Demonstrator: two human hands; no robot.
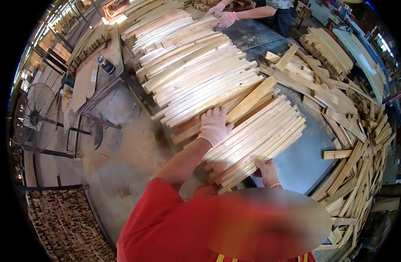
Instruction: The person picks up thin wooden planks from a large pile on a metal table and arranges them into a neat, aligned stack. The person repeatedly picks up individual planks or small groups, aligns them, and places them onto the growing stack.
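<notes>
Long rows of pale wooden slats (253, 135) lie side by side across the work table. My left hand (215, 125), in a light glove, rests palm down on them with its fingers spread, beside a gap where darker slats show lower down. One yellowish slat (253, 99) lies slantwise over the others, just past that hand. Against the near right edge of the closest row is my right hand (268, 173), also gloved, its thumb and fingers apart and touching the outermost slat. Part of its fingers is hard to make out.
Across the table, a co-worker's gloved hands (224, 18) touch the far slats. To the right a jumbled heap of wood offcuts (340, 126) borders the dark table top (292, 153). A side bench (109, 83) carries a dark bottle (105, 64); a large fan (34, 117) stands left.
</notes>
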